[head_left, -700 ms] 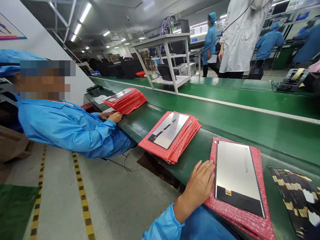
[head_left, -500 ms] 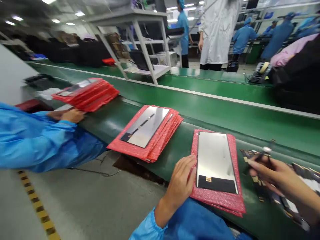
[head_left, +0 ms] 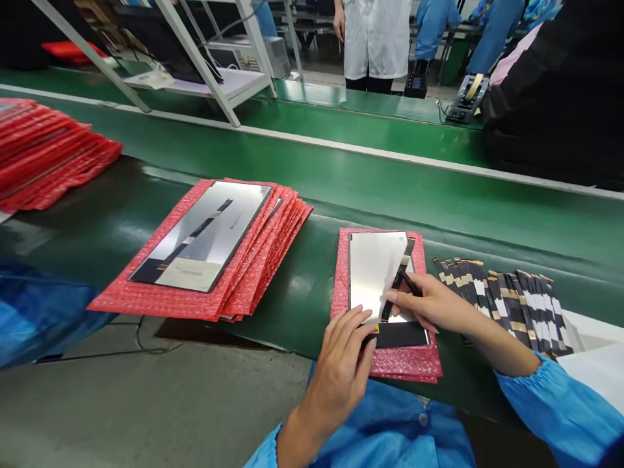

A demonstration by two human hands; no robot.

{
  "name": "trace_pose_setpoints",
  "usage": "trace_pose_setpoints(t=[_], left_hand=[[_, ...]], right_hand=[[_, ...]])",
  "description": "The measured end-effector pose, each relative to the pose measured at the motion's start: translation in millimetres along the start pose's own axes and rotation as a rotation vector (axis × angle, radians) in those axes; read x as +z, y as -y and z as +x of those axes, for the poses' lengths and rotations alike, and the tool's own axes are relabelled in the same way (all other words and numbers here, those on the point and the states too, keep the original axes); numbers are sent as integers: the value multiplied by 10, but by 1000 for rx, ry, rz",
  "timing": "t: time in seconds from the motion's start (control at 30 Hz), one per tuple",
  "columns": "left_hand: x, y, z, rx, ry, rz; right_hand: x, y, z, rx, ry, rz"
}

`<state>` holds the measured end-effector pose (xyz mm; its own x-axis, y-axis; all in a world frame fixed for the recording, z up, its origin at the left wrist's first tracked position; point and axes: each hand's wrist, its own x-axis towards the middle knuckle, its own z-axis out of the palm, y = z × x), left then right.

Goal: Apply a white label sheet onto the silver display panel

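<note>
A silvery display panel (head_left: 373, 270) lies on a small stack of red bubble-wrap sheets (head_left: 340, 286) on the dark green bench in front of me. My left hand (head_left: 344, 364) rests flat on the panel's near left corner, fingers together. My right hand (head_left: 429, 302) pinches a thin black and gold flex strip (head_left: 397, 283) and lays it diagonally across the panel. A fanned row of similar black and gold strips (head_left: 507, 299) sits just to the right of that hand.
A taller stack of red sheets (head_left: 253, 260) topped with a panel (head_left: 205, 237) lies to the left, another red stack (head_left: 43, 156) farther left. A co-worker's blue sleeve (head_left: 34, 312) is at the left edge. A green conveyor belt (head_left: 341, 169), white rack, tape dispenser (head_left: 465, 94) and standing people lie beyond.
My view has swung right and down. My right hand has come in from the right and brought a strip onto the panel. My left hand has slid toward the panel's near corner.
</note>
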<state>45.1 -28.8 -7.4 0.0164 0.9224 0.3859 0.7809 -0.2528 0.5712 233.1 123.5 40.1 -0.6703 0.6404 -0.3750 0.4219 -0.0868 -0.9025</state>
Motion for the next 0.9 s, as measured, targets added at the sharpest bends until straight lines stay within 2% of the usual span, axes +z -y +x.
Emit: trace_pose_setpoints(t=[0.13,0.37,0.9], left_hand=[[-14,20,-31,21,9,0],[-62,82,-97,16,-47,-18],[-84,93,-81,26,-54,-31]], right_hand=[[69,27,48,-3,41,-57],[140,120,108,8,118,-117],[156,102,131,-27,111,-117]])
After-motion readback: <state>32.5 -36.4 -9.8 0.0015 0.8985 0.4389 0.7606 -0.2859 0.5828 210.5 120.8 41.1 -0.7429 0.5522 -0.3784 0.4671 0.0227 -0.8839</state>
